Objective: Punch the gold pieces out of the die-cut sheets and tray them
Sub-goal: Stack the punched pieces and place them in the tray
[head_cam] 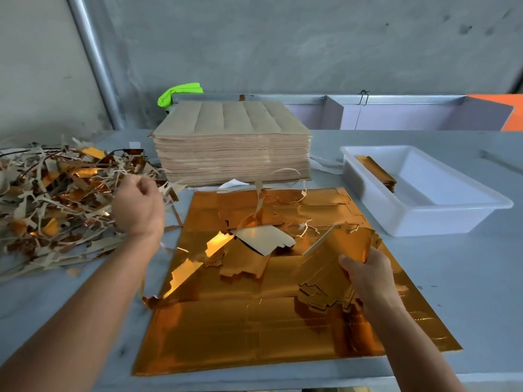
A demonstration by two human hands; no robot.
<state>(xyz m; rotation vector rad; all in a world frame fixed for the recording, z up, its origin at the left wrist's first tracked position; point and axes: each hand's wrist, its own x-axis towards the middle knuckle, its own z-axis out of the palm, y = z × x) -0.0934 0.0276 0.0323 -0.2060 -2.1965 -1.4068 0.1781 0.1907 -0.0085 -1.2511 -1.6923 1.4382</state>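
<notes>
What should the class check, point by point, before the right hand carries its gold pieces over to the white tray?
1. Right hand grips the gold pieces: ok.
2. White tray has free room beside the pieces already in it: ok.
3. Way across the table to the tray is unblocked: ok.
4. Left hand has let go of scrap over the scrap pile: cannot tell.
5. Pieces fully free of the gold sheet: cannot tell.

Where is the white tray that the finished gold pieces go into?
In the head view the white tray sits on the table's right side, just right of the tall stack of brown sheets, beyond the right hand.
</notes>
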